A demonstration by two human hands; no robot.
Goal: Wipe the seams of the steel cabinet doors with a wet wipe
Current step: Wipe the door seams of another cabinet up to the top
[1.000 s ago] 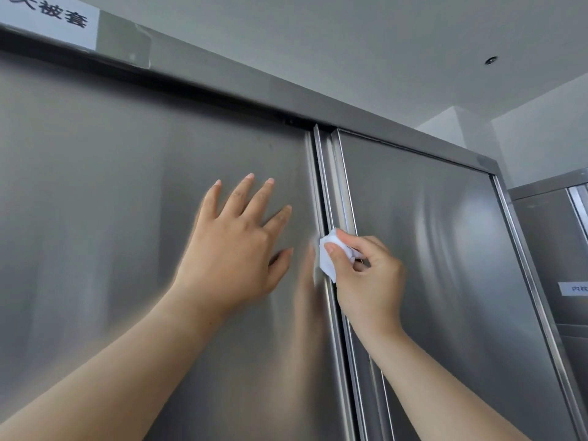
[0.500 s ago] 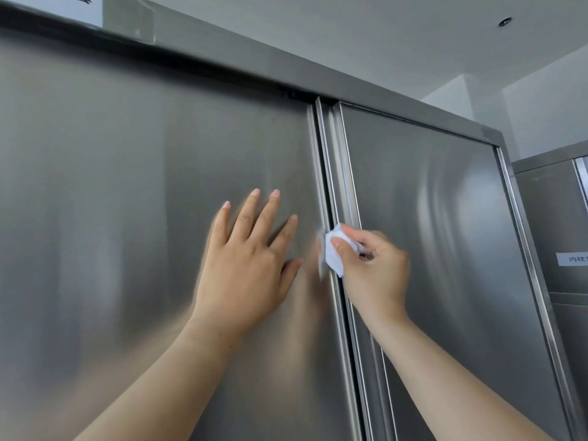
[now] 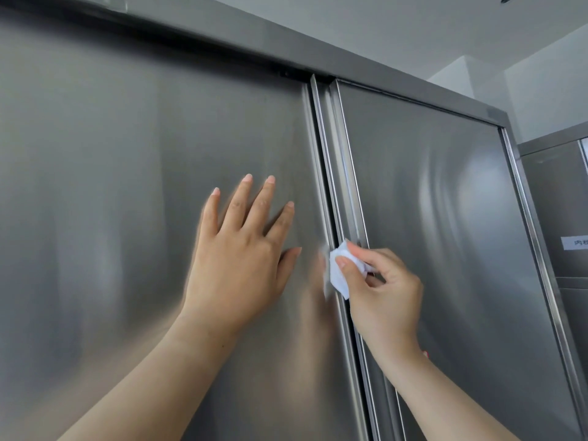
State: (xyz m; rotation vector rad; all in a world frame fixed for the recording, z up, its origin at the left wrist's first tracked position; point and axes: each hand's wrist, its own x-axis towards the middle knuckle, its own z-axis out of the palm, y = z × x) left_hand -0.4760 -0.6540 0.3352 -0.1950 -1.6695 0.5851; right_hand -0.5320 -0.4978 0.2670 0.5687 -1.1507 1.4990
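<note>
A tall steel cabinet fills the view, with a left door (image 3: 127, 186) and a right door (image 3: 445, 233). The vertical seam (image 3: 331, 173) between them runs from the top rail down to the bottom edge. My right hand (image 3: 381, 294) pinches a folded white wet wipe (image 3: 340, 272) between thumb and fingers and presses it against the seam at mid height. My left hand (image 3: 241, 259) lies flat on the left door, fingers spread, just left of the seam.
A steel top rail (image 3: 381, 81) caps the doors. A second steel cabinet (image 3: 560, 202) with a small white label (image 3: 574, 242) stands at the right. White wall and ceiling show above it.
My right hand has slid the wipe down the seam. The view has shifted, so the top rail and its label sit higher in frame. My left hand stays flat on the left door.
</note>
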